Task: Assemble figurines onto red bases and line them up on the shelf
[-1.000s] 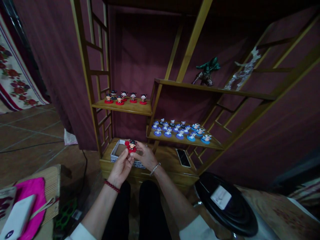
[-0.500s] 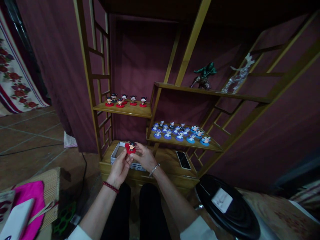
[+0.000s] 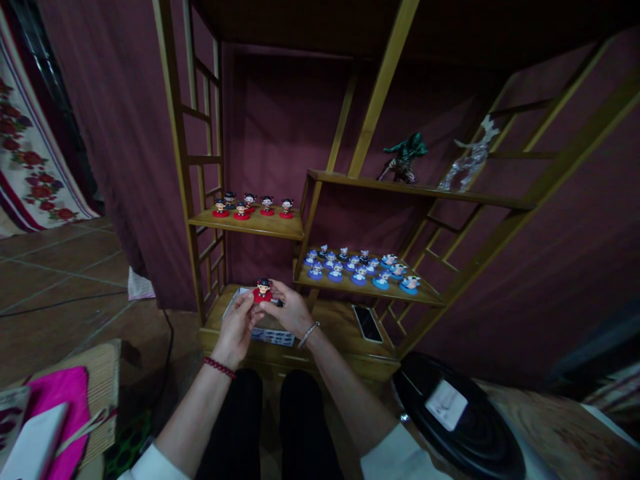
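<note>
Between both hands I hold a small figurine (image 3: pixel 263 291) with black hair and a round red base, upright and facing me. My left hand (image 3: pixel 239 327) grips the base from the left, and my right hand (image 3: pixel 289 311) grips it from the right. Under and behind my hands is a white patterned box (image 3: pixel 273 337) on the bottom shelf, partly hidden. Several similar red-based figurines (image 3: pixel 242 210) stand on the upper left shelf (image 3: pixel 275 227). Several purple- and blue-based figurines (image 3: pixel 336 270) stand in rows on the middle right shelf (image 3: pixel 425 290).
A phone (image 3: pixel 367 323) lies on the bottom shelf to the right. A green statue (image 3: pixel 406 157) and a clear glass ornament (image 3: pixel 470 157) occupy the top right shelf. A black-lidded bin (image 3: pixel 455 413) is at lower right, and a stool (image 3: pixel 107 373) with a pink cloth at lower left.
The figurine and both hands have risen slightly relative to the box, and the figurine now looks more upright. My view has shifted a little. Figurines on the shelves stay in place.
</note>
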A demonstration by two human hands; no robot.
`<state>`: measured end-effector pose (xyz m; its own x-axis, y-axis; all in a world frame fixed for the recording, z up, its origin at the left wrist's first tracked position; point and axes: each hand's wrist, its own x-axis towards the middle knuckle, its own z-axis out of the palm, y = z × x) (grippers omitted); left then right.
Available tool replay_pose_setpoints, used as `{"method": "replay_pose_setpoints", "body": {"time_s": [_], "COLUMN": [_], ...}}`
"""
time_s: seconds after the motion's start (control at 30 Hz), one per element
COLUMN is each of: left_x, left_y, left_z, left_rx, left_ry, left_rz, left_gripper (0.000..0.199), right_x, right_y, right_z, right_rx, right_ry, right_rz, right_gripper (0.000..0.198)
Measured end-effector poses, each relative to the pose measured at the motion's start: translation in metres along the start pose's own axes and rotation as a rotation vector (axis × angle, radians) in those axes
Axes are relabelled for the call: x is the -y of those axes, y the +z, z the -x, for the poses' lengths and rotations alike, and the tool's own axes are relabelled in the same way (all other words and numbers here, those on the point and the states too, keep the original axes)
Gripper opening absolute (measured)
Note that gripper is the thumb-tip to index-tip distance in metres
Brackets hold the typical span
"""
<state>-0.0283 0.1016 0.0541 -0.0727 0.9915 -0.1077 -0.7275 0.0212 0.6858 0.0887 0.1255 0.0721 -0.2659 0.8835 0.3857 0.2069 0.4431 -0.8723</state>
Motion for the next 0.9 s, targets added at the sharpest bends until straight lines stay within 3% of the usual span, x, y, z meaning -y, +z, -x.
{"method": "replay_pose_setpoints", "body": {"time_s": [0.53,0.9], "left_x": [-0.019,-0.033], "left_y": [0.009,0.023], "left_z": [-0.007,-0.015], "left_rx": [0.020,0.019], "left_ry": [0.177,0.239], "left_rz": [-0.106,-0.195], "left_gripper": [0.024,0.025], "right_x": [0.002,0.014], "right_y": [-0.005,-0.010], "right_z": [-0.014,-0.030], "right_rx": [0.021,0.029], "right_ry": [-0.053,-0.076], "right_rz": [0.008,-0.020], "right_gripper": [0.053,0.047]}}
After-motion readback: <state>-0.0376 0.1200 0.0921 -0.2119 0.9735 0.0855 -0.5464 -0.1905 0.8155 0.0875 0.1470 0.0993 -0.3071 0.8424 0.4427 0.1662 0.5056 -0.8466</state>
